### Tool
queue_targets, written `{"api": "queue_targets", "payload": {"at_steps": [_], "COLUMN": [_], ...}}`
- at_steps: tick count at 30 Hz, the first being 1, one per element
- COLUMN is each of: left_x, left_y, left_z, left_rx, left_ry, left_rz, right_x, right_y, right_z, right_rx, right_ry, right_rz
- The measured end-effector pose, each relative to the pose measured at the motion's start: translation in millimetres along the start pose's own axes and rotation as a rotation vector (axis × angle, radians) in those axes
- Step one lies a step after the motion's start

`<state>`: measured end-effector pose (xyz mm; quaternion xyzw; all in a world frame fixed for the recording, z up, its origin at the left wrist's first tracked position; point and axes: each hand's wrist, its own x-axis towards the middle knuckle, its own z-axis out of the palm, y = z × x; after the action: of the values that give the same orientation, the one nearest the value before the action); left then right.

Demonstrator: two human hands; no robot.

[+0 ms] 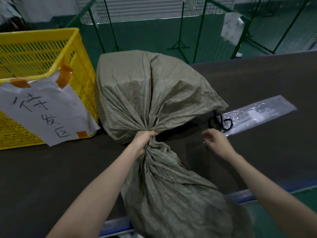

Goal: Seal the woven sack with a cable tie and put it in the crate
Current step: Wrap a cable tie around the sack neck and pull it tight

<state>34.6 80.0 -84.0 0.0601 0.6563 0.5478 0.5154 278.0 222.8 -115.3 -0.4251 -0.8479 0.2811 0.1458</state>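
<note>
A full grey-green woven sack (149,90) lies on the dark table (42,169). Its neck is gathered and my left hand (143,140) is shut around that twisted neck. The loose mouth of the sack (168,194) fans out toward me over the table's front edge. My right hand (215,140) hovers to the right of the neck, fingers pinched on something thin and pale, too small to tell what. A clear plastic packet of cable ties (257,114) lies just beyond it. The yellow slatted crate (39,54) stands at the left, beside the sack.
Black-handled scissors (221,122) lie partly under the sack's right side, on the packet's near end. A white paper sign (46,109) with handwriting is taped to the crate's front. Green wire fence panels (188,18) stand behind the table. The table's blue front edge (240,196) is close.
</note>
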Motion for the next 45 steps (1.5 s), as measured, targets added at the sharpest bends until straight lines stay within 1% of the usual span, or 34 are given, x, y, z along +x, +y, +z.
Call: {"api": "queue_targets", "payload": {"at_steps": [2,4,8,15,19,22,25,28,31,35,37,41,43,45], "left_x": [0.0,-1.0,-1.6,-2.1,-2.5,-3.9,-4.8,-4.6,-4.9,-3.1,-4.1,-4.2,-4.0,-5.2], "left_y": [-0.4,0.5,1.1,-2.3,-3.4,-4.3,-5.1,-5.8,-6.1,-6.9,-6.5,-6.7,-6.8,-6.2], "left_z": [2.0,2.5,1.1,0.3,-1.1,-1.4,-1.3,-2.9,-4.5,-5.7,-7.2,-8.9,-9.3,-10.5], "left_rx": [0.001,0.003,-0.007,-0.005,0.001,-0.006,-0.01,0.002,0.002,0.004,0.005,0.019,0.013,0.006], "left_ry": [0.008,0.015,-0.006,0.004,0.006,0.002,-0.002,-0.001,-0.007,-0.01,-0.019,-0.029,-0.04,-0.032], "left_rz": [0.007,0.008,-0.006,-0.021,-0.017,-0.005,0.013,0.013,0.011,0.01,0.009,-0.012,-0.011,-0.002], "right_x": [13.2,23.5,40.7,51.8,51.7,50.1,46.4,40.8,37.9,34.0,29.5,19.5,16.5,13.2], "right_y": [20.0,29.4,32.6,21.8,16.1,15.4,14.4,15.5,9.2,-19.8,-41.4,-85.5,-110.9,-139.3], "right_z": [-8.0,-14.1,-19.0,-19.7,-18.2,-14.3,-10.3,-6.6,-10.7,-21.3,-24.0,-19.9,-18.3,-18.5], "right_rx": [-0.248,-0.433,-0.679,-0.751,-0.836,-0.888,-0.998,-1.055,-0.976,-0.637,-0.535,-0.313,-0.154,-0.002], "right_ry": [-0.071,-0.158,-0.336,-0.412,-0.489,-0.535,-0.527,-0.438,-0.326,-0.261,-0.222,-0.101,-0.078,-0.078], "right_rz": [-0.019,-0.048,-0.117,-0.139,-0.13,-0.17,-0.286,-0.382,-0.392,-0.381,-0.443,-0.636,-0.673,-0.67]}}
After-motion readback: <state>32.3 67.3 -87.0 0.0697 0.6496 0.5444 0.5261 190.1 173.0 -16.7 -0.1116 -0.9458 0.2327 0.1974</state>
